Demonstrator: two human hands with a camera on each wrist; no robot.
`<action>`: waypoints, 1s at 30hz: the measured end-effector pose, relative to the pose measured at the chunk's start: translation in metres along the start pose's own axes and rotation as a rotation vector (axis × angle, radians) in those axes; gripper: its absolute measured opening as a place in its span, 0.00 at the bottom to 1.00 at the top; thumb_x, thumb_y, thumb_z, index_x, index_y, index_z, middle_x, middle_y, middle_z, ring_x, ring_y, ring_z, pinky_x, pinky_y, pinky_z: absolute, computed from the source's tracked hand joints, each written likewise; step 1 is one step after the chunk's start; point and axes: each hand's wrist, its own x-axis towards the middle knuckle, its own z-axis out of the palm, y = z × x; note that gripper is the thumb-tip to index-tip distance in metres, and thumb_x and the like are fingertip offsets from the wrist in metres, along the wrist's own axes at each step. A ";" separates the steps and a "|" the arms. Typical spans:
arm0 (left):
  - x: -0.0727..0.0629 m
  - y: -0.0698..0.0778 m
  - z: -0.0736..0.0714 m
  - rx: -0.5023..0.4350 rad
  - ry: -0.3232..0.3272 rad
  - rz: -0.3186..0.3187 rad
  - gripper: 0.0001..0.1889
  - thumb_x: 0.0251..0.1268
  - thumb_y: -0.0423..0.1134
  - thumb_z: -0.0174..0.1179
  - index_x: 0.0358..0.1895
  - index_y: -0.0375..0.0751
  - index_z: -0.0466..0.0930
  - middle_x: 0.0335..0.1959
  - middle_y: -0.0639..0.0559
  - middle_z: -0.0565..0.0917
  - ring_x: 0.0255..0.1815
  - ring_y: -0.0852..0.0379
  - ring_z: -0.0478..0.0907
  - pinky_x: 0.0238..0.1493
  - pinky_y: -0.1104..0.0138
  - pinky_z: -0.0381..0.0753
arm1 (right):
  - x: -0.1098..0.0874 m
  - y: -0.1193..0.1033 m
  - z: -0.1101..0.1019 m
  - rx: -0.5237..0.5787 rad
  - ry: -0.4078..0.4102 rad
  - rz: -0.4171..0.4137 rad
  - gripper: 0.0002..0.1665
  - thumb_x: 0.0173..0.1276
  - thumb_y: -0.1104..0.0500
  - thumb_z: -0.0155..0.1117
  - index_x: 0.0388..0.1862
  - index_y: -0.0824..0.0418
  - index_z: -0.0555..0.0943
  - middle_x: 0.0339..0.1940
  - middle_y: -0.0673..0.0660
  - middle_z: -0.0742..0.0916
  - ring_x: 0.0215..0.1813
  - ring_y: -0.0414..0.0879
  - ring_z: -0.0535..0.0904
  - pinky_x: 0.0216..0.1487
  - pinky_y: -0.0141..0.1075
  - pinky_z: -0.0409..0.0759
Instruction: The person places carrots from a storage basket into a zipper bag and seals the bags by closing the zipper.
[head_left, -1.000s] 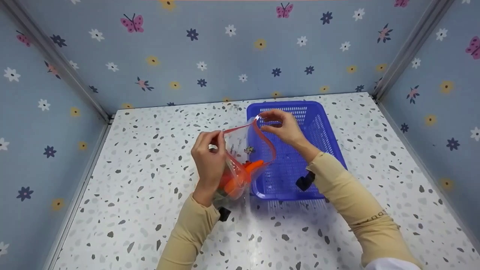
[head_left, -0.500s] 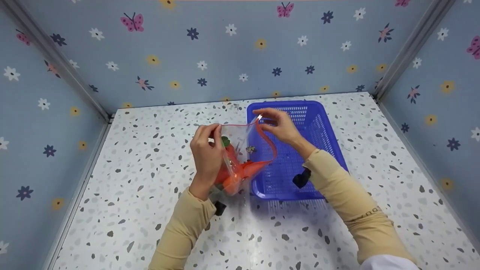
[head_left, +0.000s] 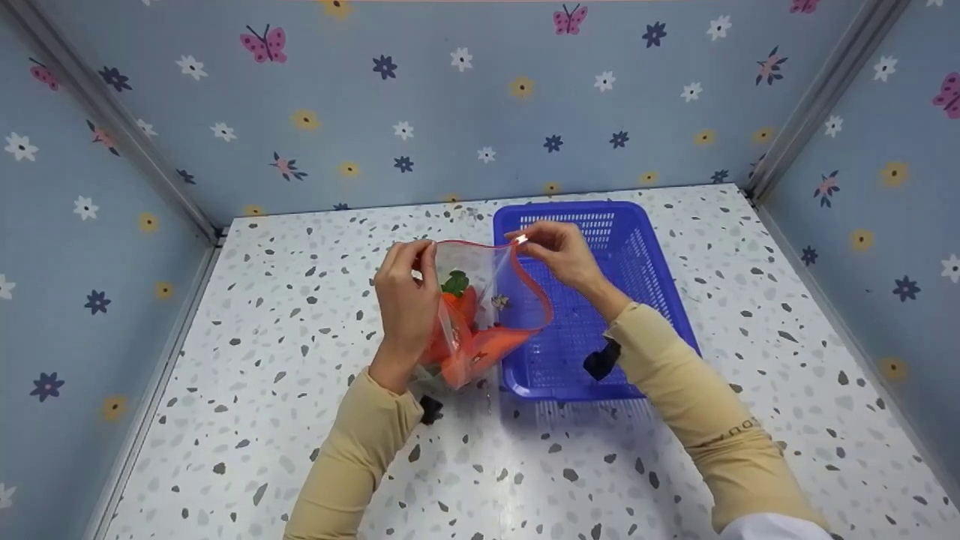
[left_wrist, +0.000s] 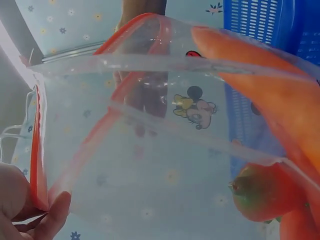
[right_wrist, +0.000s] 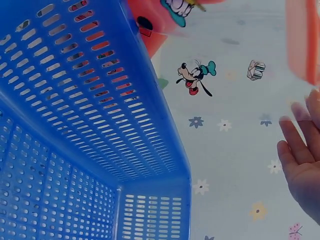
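Note:
A clear plastic zip bag [head_left: 487, 274] with red zip edges and cartoon prints hangs between my two hands, its mouth spread. My left hand [head_left: 409, 300] pinches its left rim; the left wrist view shows thumb and finger on the red edge. With thumb and fingertips, my right hand [head_left: 566, 255] pinches the far right corner beside a white slider [head_left: 520, 239]. Low in the bag lies a long orange carrot-like piece [left_wrist: 270, 95]. Near it are a red tomato-like piece with green patches [left_wrist: 267, 192] and a green leafy part [head_left: 455, 283]. Hands and folds partly hide the contents.
A blue perforated plastic basket [head_left: 667, 289] stands on the white speckled table [head_left: 300, 337], beneath my right hand and beside the bag. Flowered blue panels [head_left: 442, 112] enclose the back and sides. A black wrist device [head_left: 602, 360] hangs below my right sleeve.
My left hand has moved up and slightly left, drawing the bag's left rim outward and its mouth wider. More contents, including the green leafy part, show. My right hand stays nearly in place.

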 end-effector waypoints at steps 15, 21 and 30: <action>0.018 0.027 -0.017 0.350 -0.299 -0.104 0.14 0.59 0.38 0.57 0.42 0.31 0.78 0.40 0.41 0.78 0.38 0.48 0.76 0.40 0.61 0.78 | -0.009 -0.026 0.014 -0.054 0.061 -0.055 0.03 0.61 0.76 0.51 0.29 0.80 0.70 0.28 0.54 0.82 0.31 0.37 0.78 0.39 0.32 0.78; 0.022 0.044 -0.011 0.458 -0.381 -0.045 0.20 0.57 0.39 0.59 0.49 0.29 0.74 0.50 0.38 0.73 0.50 0.45 0.71 0.49 0.60 0.73 | -0.011 -0.029 0.018 -0.031 0.068 -0.091 0.03 0.60 0.77 0.51 0.28 0.81 0.70 0.28 0.58 0.83 0.32 0.40 0.79 0.37 0.32 0.78; 0.023 0.059 0.009 0.525 -0.506 0.152 0.21 0.58 0.41 0.58 0.50 0.28 0.71 0.51 0.38 0.73 0.55 0.46 0.68 0.60 0.53 0.59 | -0.013 -0.033 0.020 -0.043 0.056 -0.127 0.03 0.59 0.77 0.52 0.28 0.81 0.71 0.28 0.60 0.82 0.30 0.40 0.79 0.34 0.30 0.78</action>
